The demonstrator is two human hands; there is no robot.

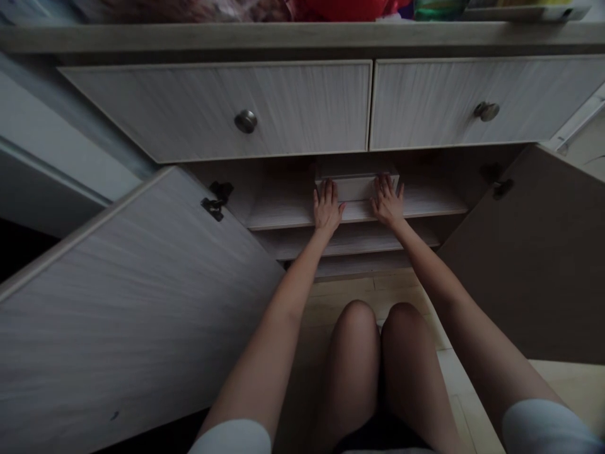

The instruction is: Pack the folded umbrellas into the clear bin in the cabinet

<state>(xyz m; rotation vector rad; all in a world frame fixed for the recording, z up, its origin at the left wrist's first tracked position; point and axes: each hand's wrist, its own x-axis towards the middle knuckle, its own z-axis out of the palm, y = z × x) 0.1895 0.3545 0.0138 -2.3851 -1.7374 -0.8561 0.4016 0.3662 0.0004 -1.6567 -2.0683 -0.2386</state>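
A white box [357, 188] sits on the upper shelf [283, 205] inside the cabinet, below the drawers. My left hand [327, 207] lies against the left end of its front face, fingers stretched out. Against the right end rests my right hand [388, 200], its fingers also extended and a little spread. Neither hand is wrapped round the box. The back of the box is in the shadow under the drawers.
The left cabinet door [142, 315] and right cabinet door [534, 252] stand swung outward on either side of my arms. Above are two drawers with round knobs [246, 121]. Lower shelves [350, 241] lie beneath the box. Assorted items, including something red [350, 9], sit on the countertop.
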